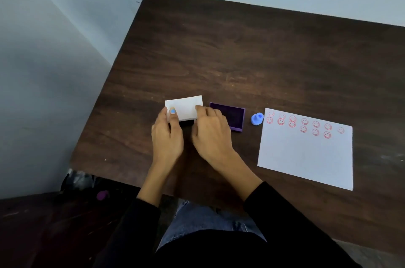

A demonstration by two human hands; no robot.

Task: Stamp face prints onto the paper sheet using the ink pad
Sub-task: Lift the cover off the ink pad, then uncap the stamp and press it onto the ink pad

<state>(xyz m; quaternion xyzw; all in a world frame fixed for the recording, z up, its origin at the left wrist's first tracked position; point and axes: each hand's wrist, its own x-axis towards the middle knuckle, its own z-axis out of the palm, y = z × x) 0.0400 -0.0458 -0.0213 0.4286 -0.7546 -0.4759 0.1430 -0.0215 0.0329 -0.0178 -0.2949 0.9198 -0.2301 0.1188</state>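
A white paper sheet [306,153] lies on the table at the right, with several red smiley face prints along its top edge. A small light-blue stamp [256,119] rests just left of the sheet's top corner. Left of it sits a purple ink pad [235,115], open, with a dark inked surface. My left hand [167,134] and my right hand [210,131] both hold a small white rectangular box or lid [184,107] left of the ink pad, fingers on its near edge. A dark part shows under the white piece.
The dark wooden table [241,52] stretches far behind the objects. Its left edge runs diagonally past a pale wall [54,48]. A small purple object [103,195] lies on the floor at the lower left, near some dark items.
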